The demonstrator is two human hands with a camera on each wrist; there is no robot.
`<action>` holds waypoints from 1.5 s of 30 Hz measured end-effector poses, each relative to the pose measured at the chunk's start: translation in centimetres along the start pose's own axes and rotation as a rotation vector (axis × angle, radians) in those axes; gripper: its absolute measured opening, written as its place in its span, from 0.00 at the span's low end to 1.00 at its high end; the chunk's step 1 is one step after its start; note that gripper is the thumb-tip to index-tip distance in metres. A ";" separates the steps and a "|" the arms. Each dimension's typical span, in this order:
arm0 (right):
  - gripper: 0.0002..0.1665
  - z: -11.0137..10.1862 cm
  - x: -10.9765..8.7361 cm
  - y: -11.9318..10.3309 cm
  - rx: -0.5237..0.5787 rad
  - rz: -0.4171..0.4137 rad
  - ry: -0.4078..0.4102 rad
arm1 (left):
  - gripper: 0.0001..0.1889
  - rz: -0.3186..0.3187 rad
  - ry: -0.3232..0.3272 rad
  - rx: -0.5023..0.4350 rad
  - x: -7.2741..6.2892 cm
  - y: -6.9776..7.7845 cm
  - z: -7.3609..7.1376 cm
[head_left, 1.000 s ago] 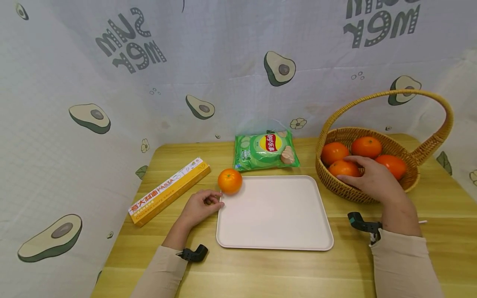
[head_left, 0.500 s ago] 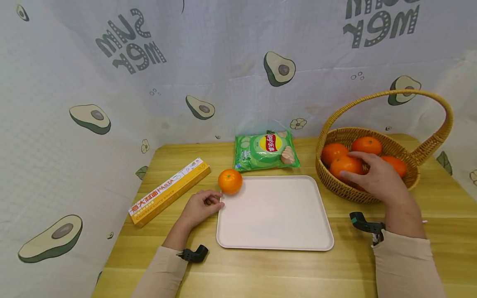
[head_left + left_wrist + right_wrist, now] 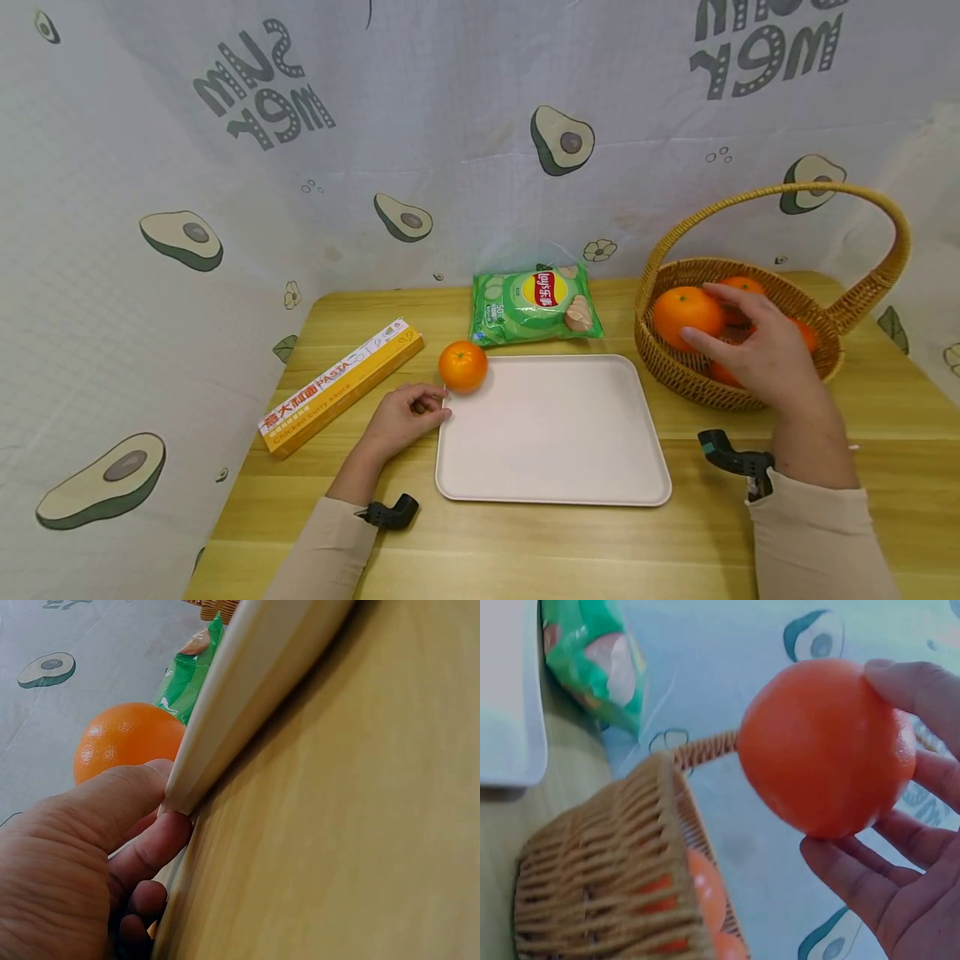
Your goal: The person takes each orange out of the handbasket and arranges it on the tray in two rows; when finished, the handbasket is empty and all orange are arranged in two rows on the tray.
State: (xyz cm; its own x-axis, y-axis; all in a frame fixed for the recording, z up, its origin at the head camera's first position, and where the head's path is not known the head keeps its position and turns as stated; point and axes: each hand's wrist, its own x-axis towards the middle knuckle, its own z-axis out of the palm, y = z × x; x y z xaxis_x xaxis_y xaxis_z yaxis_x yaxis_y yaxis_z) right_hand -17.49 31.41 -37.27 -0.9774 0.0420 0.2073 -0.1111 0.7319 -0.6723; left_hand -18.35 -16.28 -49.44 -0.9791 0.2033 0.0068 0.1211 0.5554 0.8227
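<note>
My right hand (image 3: pixel 768 354) grips an orange (image 3: pixel 686 310) between thumb and fingers, holding it up over the wicker basket (image 3: pixel 678 379). In the right wrist view, this orange (image 3: pixel 821 746) is apart from the basket's rim, with the fingers round its side. Several other oranges (image 3: pixel 707 889) lie in the basket, partly hidden by its wall and my hand. At the left, my left hand (image 3: pixel 397 421) pinches the left edge of a white rectangular tray (image 3: pixel 555 433); the left wrist view has the thumb above and a finger below the rim. Another orange (image 3: pixel 462 367) sits at the tray's far left corner.
A green chip bag (image 3: pixel 536 304) lies behind the tray. To the left, a yellow pasta box (image 3: pixel 341 387) lies at a slant on the wooden table (image 3: pixel 510 550). The basket's tall handle (image 3: pixel 780 190) arches above it. A printed cloth (image 3: pixel 465 125) hangs behind.
My right hand has lifted the orange from among the others, raising it above the basket and slightly away from me. My left hand and the tray have stayed still.
</note>
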 end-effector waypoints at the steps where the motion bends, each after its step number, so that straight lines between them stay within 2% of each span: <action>1: 0.42 0.1 -0.1 -0.3 0.022 -0.012 0.021 | 0.11 0.000 -0.001 0.000 0.0 0.0 0.0; 7: 0.39 1.0 -0.6 -2.1 0.160 -0.098 0.103 | 0.11 -0.003 0.001 0.006 -0.1 0.1 0.0; 12: 0.39 2.6 -0.6 -3.6 0.248 -0.131 0.104 | 0.11 -0.005 0.004 0.001 -0.1 0.1 0.0; 20: 0.37 5.9 -0.6 -5.5 0.251 -0.134 0.097 | 0.11 -0.002 0.005 0.002 0.0 0.0 0.0; 27: 0.36 8.9 -0.8 -6.9 0.322 -0.170 0.030 | 0.12 0.003 0.007 0.003 0.0 0.0 0.0; 32: 0.37 11.3 -0.9 -7.5 0.284 -0.165 -0.035 | 0.11 0.005 0.004 0.002 0.0 0.0 -0.1; 40: 0.38 14.4 -0.8 -7.4 0.308 -0.106 -0.125 | 0.11 0.005 0.002 -0.001 0.0 0.0 -0.1; 45: 0.39 15.7 -0.7 -7.1 0.328 -0.027 -0.155 | 0.11 0.009 0.004 0.006 0.0 0.0 0.0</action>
State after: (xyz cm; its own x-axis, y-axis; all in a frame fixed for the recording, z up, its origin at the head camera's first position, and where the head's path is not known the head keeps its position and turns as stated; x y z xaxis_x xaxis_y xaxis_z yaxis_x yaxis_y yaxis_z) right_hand -18.86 15.50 -43.80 -0.9862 -0.0964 0.1350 -0.1647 0.4731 -0.8655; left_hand -18.34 -16.28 -49.41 -0.9786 0.2053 0.0161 0.1306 0.5584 0.8193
